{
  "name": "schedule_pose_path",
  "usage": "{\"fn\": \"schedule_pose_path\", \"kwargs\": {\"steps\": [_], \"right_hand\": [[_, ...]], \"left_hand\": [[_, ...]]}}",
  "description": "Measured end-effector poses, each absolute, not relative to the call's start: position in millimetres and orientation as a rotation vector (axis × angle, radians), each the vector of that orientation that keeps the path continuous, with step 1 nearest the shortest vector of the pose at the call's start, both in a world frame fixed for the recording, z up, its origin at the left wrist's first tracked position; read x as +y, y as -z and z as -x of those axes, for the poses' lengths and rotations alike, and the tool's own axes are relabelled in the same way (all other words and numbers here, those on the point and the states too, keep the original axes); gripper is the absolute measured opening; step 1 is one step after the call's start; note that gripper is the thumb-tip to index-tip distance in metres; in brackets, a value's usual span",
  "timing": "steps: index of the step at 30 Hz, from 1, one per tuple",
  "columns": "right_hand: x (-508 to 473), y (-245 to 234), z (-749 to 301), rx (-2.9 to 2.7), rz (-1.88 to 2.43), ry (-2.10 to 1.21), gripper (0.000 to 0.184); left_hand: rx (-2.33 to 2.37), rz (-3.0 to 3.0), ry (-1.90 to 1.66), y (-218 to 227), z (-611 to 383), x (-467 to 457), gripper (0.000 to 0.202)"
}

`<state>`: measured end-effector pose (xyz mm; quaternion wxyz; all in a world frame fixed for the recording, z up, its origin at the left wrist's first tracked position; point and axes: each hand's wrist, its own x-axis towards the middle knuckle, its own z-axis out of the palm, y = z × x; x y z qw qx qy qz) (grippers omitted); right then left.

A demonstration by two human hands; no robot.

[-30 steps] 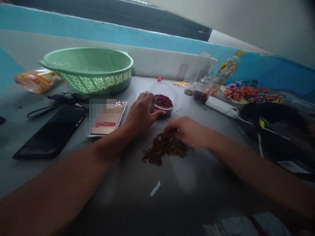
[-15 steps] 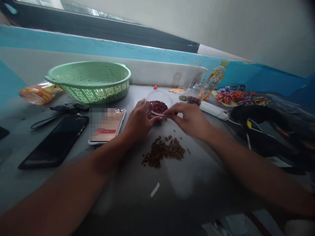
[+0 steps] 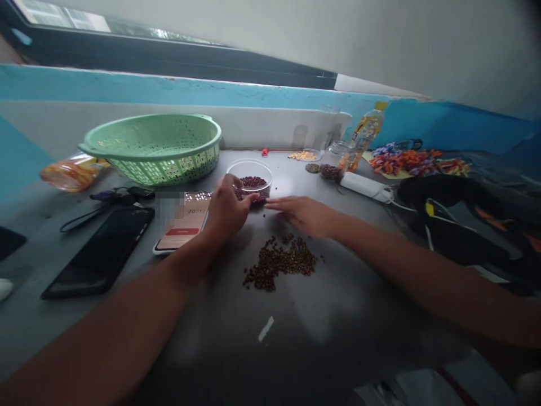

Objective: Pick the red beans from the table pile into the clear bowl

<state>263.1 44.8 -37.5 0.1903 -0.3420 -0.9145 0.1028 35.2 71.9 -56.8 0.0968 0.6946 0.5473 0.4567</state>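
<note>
A clear round plastic tub [image 3: 267, 192] of dark red beans [image 3: 253, 181] stands on the grey table, beyond the bean pile. Its left side is gripped by my left hand [image 3: 230, 207], the thumb in front and the other fingers partly hidden. Just right of the tub, my right hand [image 3: 298, 213] lies low over the tabletop with fingers stretched toward the tub's base. A few dark beans sit by its fingertips. Nearer to me is a loose spread of mixed brown and greenish beans [image 3: 281, 262].
At left are a green basket [image 3: 152, 163], a lit phone [image 3: 181, 228], a black phone [image 3: 99, 251] and a lying bottle [image 3: 74, 172]. Back right hold a glass jar [image 3: 338, 155], an upright bottle [image 3: 367, 132], yellow kernels [image 3: 303, 155] and a white power strip [image 3: 366, 187].
The tub has shifted left with my left hand and sits more level. My right hand has left the tub's rim, and its pinched fingers have straightened low over the table.
</note>
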Motion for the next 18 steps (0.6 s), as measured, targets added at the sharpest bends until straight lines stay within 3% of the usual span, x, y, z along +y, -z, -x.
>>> {"fn": "schedule_pose_path", "kwargs": {"steps": [5,13,16,18], "right_hand": [[38,46,-252,-2.812,0.725,-0.406,0.058],[-7,14,-290,-2.595,0.972,-0.549,0.044],[-3,5,-295,-2.513,1.158,-0.752,0.026],[2,4,-292,-2.542,1.203,-0.899,0.026]], "left_hand": [[1.617,-2.008,-1.29,64,-34,77,0.036],[1.398,-2.047,-1.157,62,-44,68,0.035],[1.377,-2.033,-1.166,62,-44,68,0.034],[1.369,-2.031,-1.176,64,-43,69,0.034]]}}
